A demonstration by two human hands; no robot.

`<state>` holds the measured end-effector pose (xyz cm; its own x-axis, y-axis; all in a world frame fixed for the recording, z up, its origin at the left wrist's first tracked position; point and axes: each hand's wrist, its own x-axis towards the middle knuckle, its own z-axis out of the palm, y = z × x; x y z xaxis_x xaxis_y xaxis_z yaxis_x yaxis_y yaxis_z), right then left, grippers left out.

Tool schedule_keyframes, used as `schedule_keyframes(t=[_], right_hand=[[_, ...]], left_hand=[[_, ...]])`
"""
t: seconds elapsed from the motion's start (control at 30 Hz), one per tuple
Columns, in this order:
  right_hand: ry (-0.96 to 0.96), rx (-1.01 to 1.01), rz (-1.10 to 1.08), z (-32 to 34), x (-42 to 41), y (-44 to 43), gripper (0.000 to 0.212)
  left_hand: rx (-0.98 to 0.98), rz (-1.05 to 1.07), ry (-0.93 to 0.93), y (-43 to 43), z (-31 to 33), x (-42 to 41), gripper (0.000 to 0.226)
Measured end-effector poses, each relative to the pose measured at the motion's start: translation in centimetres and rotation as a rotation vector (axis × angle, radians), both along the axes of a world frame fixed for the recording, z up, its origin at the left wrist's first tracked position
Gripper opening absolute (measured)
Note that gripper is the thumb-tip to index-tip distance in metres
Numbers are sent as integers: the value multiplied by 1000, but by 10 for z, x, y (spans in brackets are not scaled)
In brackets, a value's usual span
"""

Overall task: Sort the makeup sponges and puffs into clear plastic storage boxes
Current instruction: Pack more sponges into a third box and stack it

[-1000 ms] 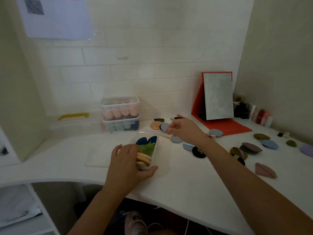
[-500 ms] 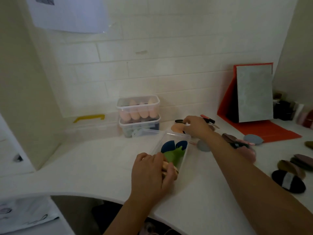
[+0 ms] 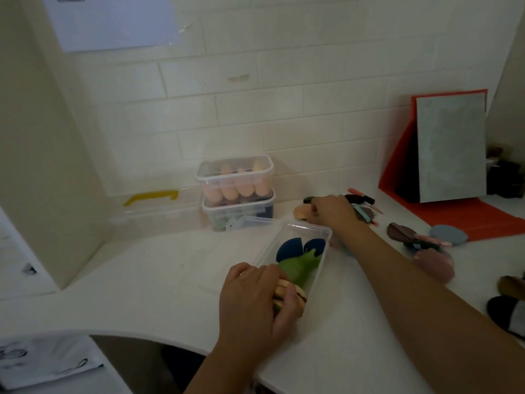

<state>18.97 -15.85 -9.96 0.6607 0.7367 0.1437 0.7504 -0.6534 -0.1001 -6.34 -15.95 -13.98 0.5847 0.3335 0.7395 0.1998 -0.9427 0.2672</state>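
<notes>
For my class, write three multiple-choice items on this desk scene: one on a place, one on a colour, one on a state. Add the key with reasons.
1. Where does the box of peach sponges stand?
A. on the floor
B. on a second clear box
C. on the mirror

2. What colour are the far puffs in the open box?
A. dark blue
B. yellow
C. white

3. What is the left hand doing?
A. resting flat on the desk
B. lifting a lid
C. gripping tan puffs in the open box

Key:
1 B: it is stacked on the second clear box.
2 A: the far puffs are dark blue, behind the green puff.
3 C: its fingers curl round the tan puffs at the box's near end.
</notes>
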Motion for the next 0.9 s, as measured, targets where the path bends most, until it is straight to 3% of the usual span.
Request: schedule_keyframes(t=[0.17, 0.27, 0.33, 0.47, 0.73, 0.9], right_hand=[[-124, 205, -12, 16, 0, -7, 26], [8, 509, 50, 45, -12, -25, 31], [125, 569, 174, 64, -26, -39, 33], [497, 368, 441, 80, -65, -72, 32], [391, 61, 487, 55, -101, -92, 38], [548, 89, 453, 57, -116, -94, 35]], left_hand=[[1, 1, 11, 0, 1, 0, 30], [7, -4, 4, 0, 2, 0, 30], [10, 1, 5, 0, 1, 0, 29], [21, 14, 7, 1, 2, 0, 29], [67, 18, -3, 2, 2, -1, 24], [53, -12, -18, 3, 4, -3, 23]])
